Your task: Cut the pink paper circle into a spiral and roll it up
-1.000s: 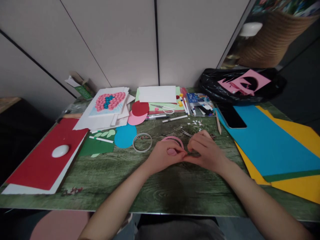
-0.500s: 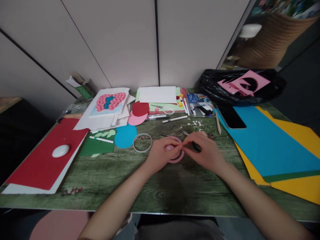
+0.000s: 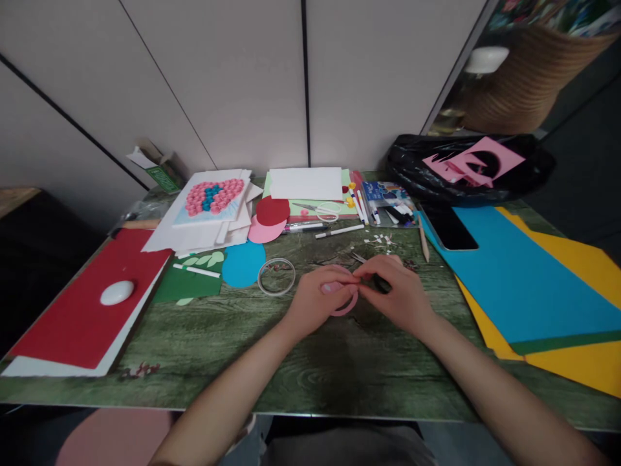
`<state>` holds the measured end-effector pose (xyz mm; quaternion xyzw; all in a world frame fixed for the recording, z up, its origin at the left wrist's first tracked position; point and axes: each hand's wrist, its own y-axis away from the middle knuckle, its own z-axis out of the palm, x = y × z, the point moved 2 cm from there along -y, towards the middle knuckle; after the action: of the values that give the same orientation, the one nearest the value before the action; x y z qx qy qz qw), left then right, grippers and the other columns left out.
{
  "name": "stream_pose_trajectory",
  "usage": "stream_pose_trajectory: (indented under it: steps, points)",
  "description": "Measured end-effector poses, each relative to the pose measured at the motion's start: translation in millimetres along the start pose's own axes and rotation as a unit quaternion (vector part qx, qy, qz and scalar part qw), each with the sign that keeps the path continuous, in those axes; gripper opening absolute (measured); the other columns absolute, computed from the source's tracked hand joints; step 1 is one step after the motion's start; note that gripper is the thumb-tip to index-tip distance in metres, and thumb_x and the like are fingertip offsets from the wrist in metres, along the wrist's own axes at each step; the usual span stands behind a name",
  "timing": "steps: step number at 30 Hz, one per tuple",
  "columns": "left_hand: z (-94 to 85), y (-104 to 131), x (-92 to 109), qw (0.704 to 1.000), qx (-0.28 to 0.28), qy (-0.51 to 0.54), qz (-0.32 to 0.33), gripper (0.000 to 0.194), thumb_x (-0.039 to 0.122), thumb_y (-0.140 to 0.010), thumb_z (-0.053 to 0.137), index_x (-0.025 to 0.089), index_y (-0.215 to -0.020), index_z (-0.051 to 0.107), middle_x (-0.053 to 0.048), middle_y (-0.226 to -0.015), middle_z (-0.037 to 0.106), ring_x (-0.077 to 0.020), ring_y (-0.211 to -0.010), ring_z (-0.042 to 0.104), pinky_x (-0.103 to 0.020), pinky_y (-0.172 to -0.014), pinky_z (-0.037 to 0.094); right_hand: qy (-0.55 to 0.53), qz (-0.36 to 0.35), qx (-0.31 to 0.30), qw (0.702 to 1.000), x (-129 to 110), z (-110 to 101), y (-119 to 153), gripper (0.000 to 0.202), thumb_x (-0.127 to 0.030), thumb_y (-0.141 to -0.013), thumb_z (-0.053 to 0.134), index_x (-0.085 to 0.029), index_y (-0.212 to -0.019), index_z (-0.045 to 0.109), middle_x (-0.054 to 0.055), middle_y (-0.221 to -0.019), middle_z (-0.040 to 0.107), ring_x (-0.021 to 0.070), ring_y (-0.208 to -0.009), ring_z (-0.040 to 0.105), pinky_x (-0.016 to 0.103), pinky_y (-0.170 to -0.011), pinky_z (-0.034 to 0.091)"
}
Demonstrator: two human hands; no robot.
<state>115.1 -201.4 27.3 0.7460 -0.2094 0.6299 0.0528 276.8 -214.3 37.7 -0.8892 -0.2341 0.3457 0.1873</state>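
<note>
My left hand [image 3: 315,299] and my right hand [image 3: 400,294] meet fingertip to fingertip near the middle of the table. Both are closed in a pinch on a pink paper spiral [image 3: 345,307], which curls out below and behind my left fingers. Part of the strip is hidden by the fingers. Just left of my left hand lies a silvery ring [image 3: 276,277] with small scraps inside. Beyond my right hand the tip of a small pair of scissors [image 3: 358,257] shows; the rest is covered by the hand.
Blue, pink and red paper circles [image 3: 244,264] lie left of centre. A heart picture [image 3: 213,199] rests on white sheets. Markers [image 3: 339,231] and white scissors [image 3: 328,211] lie behind. A phone [image 3: 449,226] sits on blue paper [image 3: 524,278]. A white oval object [image 3: 117,292] is on red paper [image 3: 82,317].
The fingertips have shifted slightly and my left fingers cover more of the pink strip. The forearms stay nearly in place.
</note>
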Motion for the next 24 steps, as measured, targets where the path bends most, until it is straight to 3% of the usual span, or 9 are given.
stream_pose_trajectory:
  steps: [18,24]
  points:
    - [-0.5,0.3,3.2,0.997,-0.027,-0.063,0.021,0.016,0.024,-0.082,0.057,0.019,-0.086,0.071,-0.005,-0.091,0.066,-0.0162,-0.092,0.06,-0.028,-0.086,0.045,0.003,-0.002,-0.019,1.0,0.9,1.8,0.3,0.004,-0.025,-0.079,0.062,-0.023,-0.081,0.059,-0.002,-0.075,0.064,0.014,-0.073,0.058,0.031,-0.074,0.039]
    - [-6.5,-4.0,4.3,0.992,-0.084,-0.094,0.025,0.015,0.024,-0.081,0.058,0.018,-0.083,0.071,-0.005,-0.089,0.069,-0.0165,-0.09,0.061,-0.027,-0.084,0.045,-0.013,0.02,-0.05,0.998,0.0,4.6,-0.2,0.01,-0.025,-0.078,0.064,-0.023,-0.086,0.058,-0.001,-0.079,0.064,0.0158,-0.078,0.058,0.032,-0.075,0.039]
